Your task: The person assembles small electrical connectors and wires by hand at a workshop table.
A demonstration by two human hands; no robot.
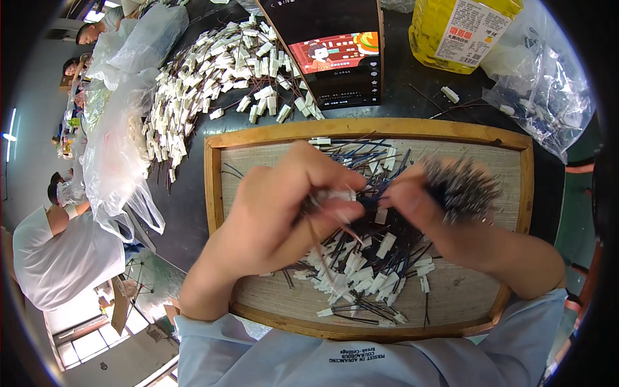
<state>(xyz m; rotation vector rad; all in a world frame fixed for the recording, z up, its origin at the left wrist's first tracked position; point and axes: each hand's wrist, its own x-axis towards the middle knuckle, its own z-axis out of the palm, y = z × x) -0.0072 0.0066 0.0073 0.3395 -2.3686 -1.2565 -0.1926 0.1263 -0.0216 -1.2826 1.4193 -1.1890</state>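
Note:
Both my hands work over a wood-framed tray (271, 137), fingertips nearly meeting near its middle. My left hand (277, 206) is closed on a white plastic connector (340, 195); thin reddish wires trail below the fingers. A thick bundle of dark wires (461, 190), its ends fanned out and blurred, is gripped by my right hand (419, 200). Between the hands, the thumb and finger of the right pinch near a dark wire, but motion hides the detail. Under them lies a loose heap of white connectors with dark wires (361, 267).
A big pile of wired white connectors (213, 71) covers the table's far left, beside clear plastic bags (119, 135). Beyond the tray stand a lit phone-like screen (342, 77) and a yellow-liquid jug (445, 32). A crumpled clear bag (548, 97) lies right. Other people sit at left.

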